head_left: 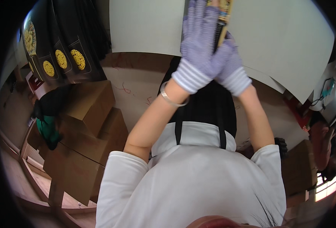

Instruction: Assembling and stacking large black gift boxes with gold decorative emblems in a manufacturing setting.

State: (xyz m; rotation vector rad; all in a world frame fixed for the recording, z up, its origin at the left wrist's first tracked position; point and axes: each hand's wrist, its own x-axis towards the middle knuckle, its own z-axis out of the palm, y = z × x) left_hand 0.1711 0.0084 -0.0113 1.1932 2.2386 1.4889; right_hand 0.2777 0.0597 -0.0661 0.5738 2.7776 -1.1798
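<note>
My left hand (pixel 200 49), in a lilac knit glove with a striped cuff, lies with its fingers stretched out at the top middle of the view. Beneath and beside those fingers is a narrow black piece with a yellow printed edge (pixel 224 15); its kind cannot be made out, and the view cuts off its far end. Close against the left palm, my right hand (pixel 230 62) wears a matching glove. Its thumb side meets the lower end of the printed piece, but most of its fingers are hidden.
White sheets cover the worktable (pixel 282 34) in front of me. Black panels with yellow round emblems (pixel 61 59) hang over its left side. Cardboard boxes (pixel 82 108) are stacked at my left, with a green and black cloth (pixel 48 131) on them. Another cardboard box (pixel 299 167) stands at right.
</note>
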